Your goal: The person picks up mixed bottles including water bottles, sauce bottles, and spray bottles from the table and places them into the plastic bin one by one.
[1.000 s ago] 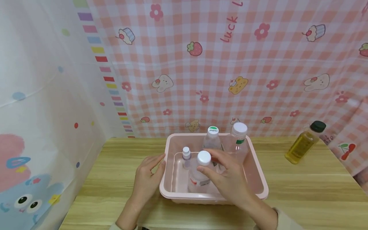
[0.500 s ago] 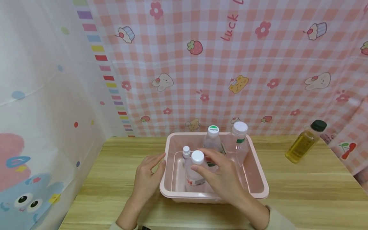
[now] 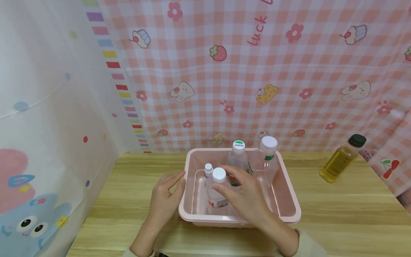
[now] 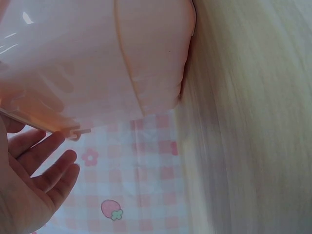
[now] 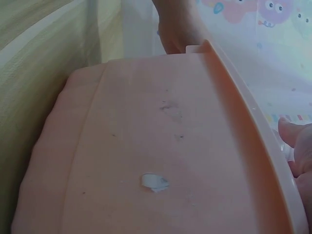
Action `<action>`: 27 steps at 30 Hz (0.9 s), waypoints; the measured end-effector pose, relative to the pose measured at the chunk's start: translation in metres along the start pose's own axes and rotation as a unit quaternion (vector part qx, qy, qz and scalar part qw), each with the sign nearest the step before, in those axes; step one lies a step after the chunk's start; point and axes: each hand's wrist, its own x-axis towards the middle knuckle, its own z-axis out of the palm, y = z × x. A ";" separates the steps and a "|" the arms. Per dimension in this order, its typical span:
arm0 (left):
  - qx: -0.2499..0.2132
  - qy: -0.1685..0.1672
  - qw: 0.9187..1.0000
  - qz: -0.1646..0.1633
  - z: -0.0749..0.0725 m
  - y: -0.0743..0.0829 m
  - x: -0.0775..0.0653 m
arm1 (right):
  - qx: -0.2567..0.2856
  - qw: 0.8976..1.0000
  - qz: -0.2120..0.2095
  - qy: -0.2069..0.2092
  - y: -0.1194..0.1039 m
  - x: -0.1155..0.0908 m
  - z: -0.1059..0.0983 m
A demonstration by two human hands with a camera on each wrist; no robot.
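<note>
A pale pink plastic basin (image 3: 290, 189) stands on the table. In it my right hand (image 3: 248, 196) holds a clear bottle with a white cap (image 3: 219, 174), thumb at the near side of the neck and a finger behind the cap. Just behind that bottle is a small white-capped bottle (image 3: 208, 169), partly hidden. Two larger clear bottles stand farther back, one with a green-marked cap (image 3: 238, 145), the other with a plain white cap (image 3: 268, 143). My left hand (image 3: 165, 196) touches the basin's left rim with fairly straight fingers; the left wrist view shows its fingertips (image 4: 58, 135) under that rim.
A bottle of yellow oil with a dark green cap (image 3: 340, 160) stands at the right of the wooden table (image 3: 346, 217). A checked curtain (image 3: 199, 75) hangs behind the table, a white patterned one (image 3: 64, 117) at the left.
My right hand has moved the white-capped bottle a little left, close to the small bottle, then slowed. My left hand has stayed at the basin's rim.
</note>
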 end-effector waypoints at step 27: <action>0.004 0.002 1.000 0.004 0.000 -0.001 0.000 | 0.010 0.998 0.054 -0.040 -0.006 0.002 -0.002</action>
